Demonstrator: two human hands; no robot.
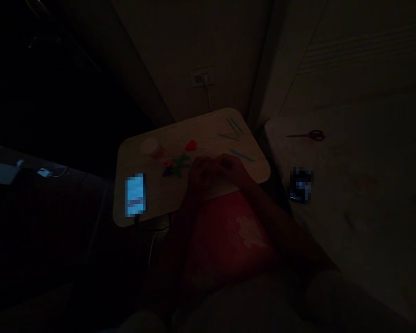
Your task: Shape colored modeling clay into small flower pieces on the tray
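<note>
The scene is very dark. My left hand (201,172) and my right hand (229,167) meet over the front edge of a small wooden-topped table (152,199). Fingers of both are curled in toward each other; whatever lies between them is hidden or too dim to make out. Just left of my left hand are a green, branching soft-looking piece (180,164), a dark blue lump (168,171) and a red lump (191,145). A flat blue-green strip (241,154) lies beyond my right hand.
A pale-lidded tub (150,147) and a lit phone (135,195) stand on the table's left side. Several thin sticks (235,126) lie at its back right. On the pale surface to the right are scissors (312,135) and a dark device (300,186). A wall socket (201,77) holds a plug.
</note>
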